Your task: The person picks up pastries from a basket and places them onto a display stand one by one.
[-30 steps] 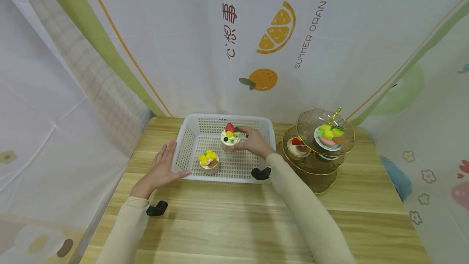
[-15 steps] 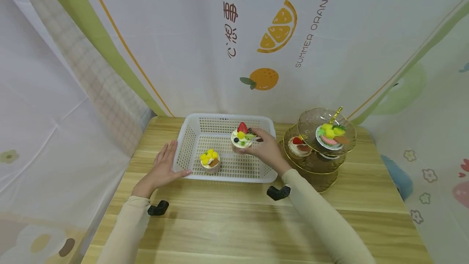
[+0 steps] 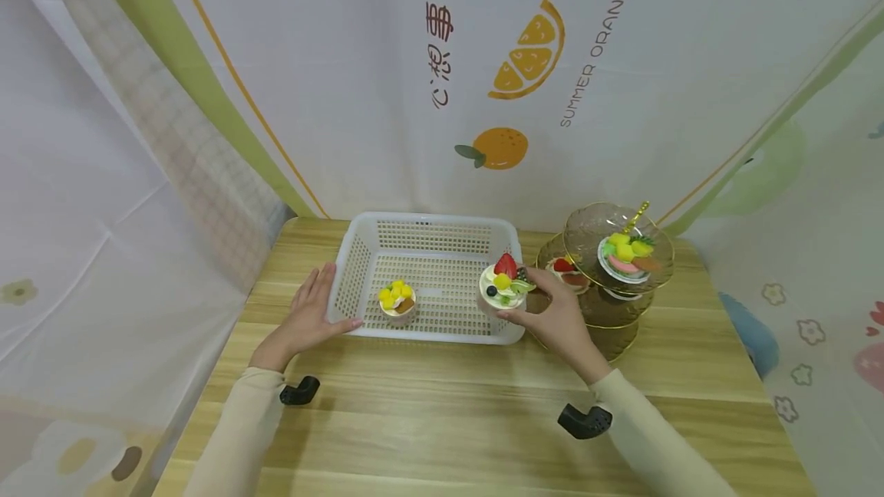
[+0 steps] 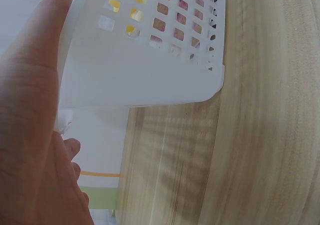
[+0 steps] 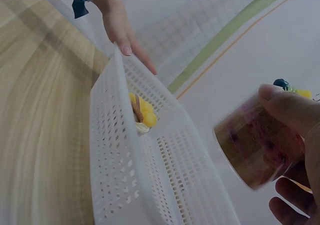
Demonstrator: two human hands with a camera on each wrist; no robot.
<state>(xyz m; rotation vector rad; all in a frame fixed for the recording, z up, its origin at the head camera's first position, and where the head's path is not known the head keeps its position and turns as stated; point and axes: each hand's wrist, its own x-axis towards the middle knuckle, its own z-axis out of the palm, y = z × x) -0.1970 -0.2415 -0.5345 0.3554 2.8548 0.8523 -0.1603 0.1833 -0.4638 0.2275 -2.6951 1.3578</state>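
My right hand [image 3: 549, 313] grips a fruit-topped dessert cup [image 3: 504, 288] with a strawberry on top, held above the right end of the white perforated basket [image 3: 352, 273]. The right wrist view shows the same cup [image 5: 257, 145] in my fingers [image 5: 292, 110], clear of the basket wall [image 5: 125, 185]. A second cup with yellow fruit [image 3: 396, 301] stands on the basket floor, left of centre. My left hand [image 3: 309, 313] lies flat with straight fingers against the basket's left wall [image 4: 135, 60].
A tiered glass dessert stand [image 3: 608, 305] with gold rims stands right of the basket; it carries a fruit tart [image 3: 625, 255] on top and a strawberry cup [image 3: 568, 273] lower down. A wooden table [image 3: 442, 405] extends toward me. Printed cloth hangs behind and at both sides.
My right hand has carried the strawberry cup from the basket's back middle to the right and toward me, up over its right end. The left hand has stayed on the basket's wall.
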